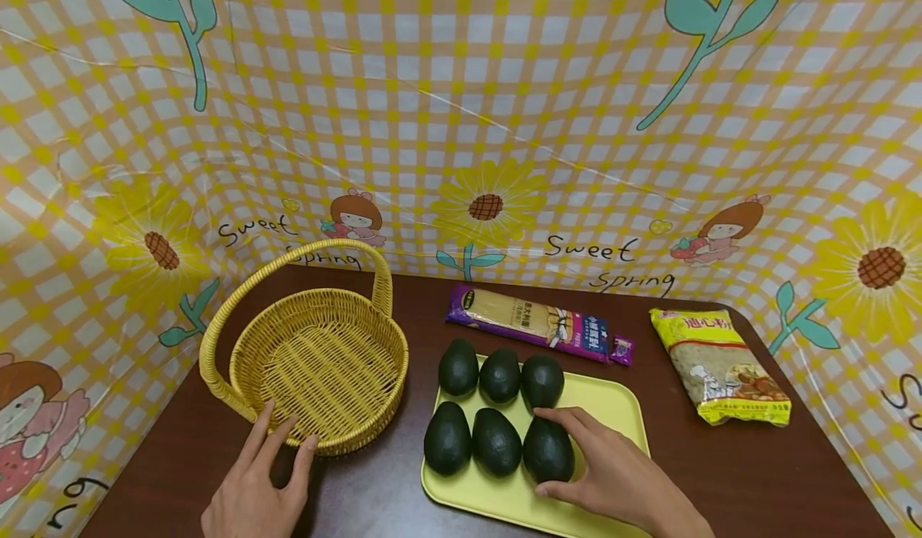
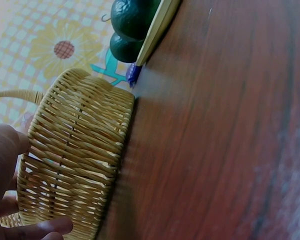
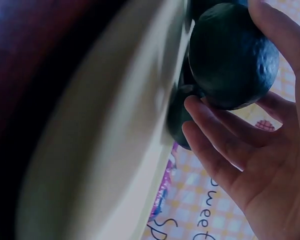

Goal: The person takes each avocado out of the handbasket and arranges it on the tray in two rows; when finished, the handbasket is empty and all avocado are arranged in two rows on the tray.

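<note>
In the head view, several dark green avocados stand in two rows on a yellow tray [image 1: 612, 410]. My right hand [image 1: 612, 470] holds the front-right avocado [image 1: 549, 450], thumb at its near side and fingers at its far side. The right wrist view shows this avocado [image 3: 232, 55] between thumb and fingers. On the left, a round wicker basket [image 1: 324, 370] with a tall handle has a bare woven bottom. My left hand [image 1: 259, 482] is at its near rim with fingers spread and extended. The left wrist view shows the fingers [image 2: 45, 229] against the basket's side.
Behind the tray lies a purple pack of pasta [image 1: 529, 322] with a small purple packet [image 1: 621, 351] beside it. A yellow bag [image 1: 720, 366] lies at the right of the brown table [image 1: 389, 498]. Checked cloth [image 1: 461, 106] hangs around the back and sides.
</note>
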Motion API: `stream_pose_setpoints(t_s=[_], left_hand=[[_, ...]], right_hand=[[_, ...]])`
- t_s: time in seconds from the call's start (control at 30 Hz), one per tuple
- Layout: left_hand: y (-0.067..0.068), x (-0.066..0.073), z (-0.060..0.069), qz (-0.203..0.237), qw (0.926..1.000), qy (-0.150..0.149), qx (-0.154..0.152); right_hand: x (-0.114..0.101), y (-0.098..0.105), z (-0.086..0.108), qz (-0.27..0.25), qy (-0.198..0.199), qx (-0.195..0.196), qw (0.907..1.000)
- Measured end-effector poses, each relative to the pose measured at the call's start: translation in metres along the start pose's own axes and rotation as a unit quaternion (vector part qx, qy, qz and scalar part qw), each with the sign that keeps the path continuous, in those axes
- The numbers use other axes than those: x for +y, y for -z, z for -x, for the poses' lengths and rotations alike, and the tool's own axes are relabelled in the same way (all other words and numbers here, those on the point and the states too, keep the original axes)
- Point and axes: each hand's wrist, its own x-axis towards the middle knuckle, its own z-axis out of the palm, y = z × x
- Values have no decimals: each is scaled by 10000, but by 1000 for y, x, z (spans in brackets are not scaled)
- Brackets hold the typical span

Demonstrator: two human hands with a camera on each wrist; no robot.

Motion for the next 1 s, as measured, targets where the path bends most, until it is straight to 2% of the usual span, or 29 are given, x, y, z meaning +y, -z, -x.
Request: stream_pose_setpoints(t_s=[0.3,0.57,0.77,0.83,0.9,1.0], left_hand=[[-1,1,0,-31,10000,-3,-47],[0,1,-1,-46,10000,17,-22],[2,1,-2,-17,10000,-90,32],[1,1,-1,40,9994,-271,214],[-1,1,0,165,9967,-598,521],[-3,4,1,352,9864,-1224,1035]], right_hand=[[4,-9,2,134,-41,-53,9999],[3,-7,2,143,6,-112,9998],[2,-4,4,194,64,-142,9997],[2,-4,6,227,76,-110,9997],[2,-3,7,251,60,-85,9996],[1,-3,8,215,29,-75,9997]])
